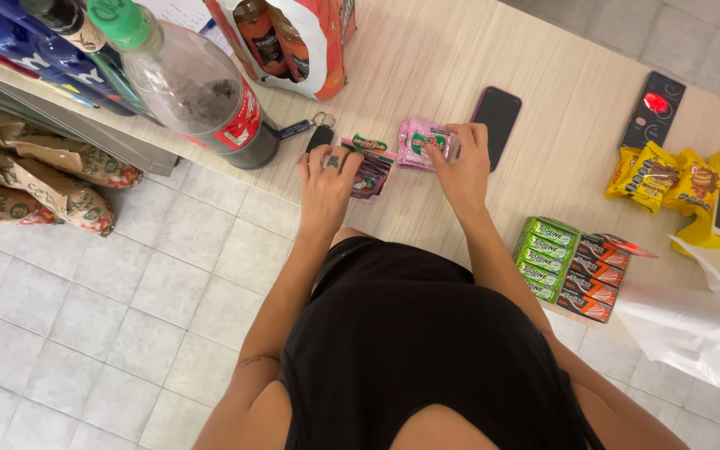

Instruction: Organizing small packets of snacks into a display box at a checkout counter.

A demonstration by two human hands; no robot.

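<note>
My left hand point(325, 179) pinches dark sachets point(370, 172); my right hand point(462, 167) pinches pink sachets point(422, 143). Phone point(497, 122) at one o'clock, keys point(318, 133) at eleven (bottle point(197, 87) top cut off).

On the pale wood-grain table point(427, 58), taking the flat black phone point(496, 125) as landmark: just left, a stack of pink sachets point(421, 143); further left, dark purple sachets point(370, 171), then a black key fob point(320, 136) and big plastic cola bottle point(197, 87). Far right, yellow snack packets point(660, 177); nearer the table's front edge, green gum packs point(543, 258).
</note>
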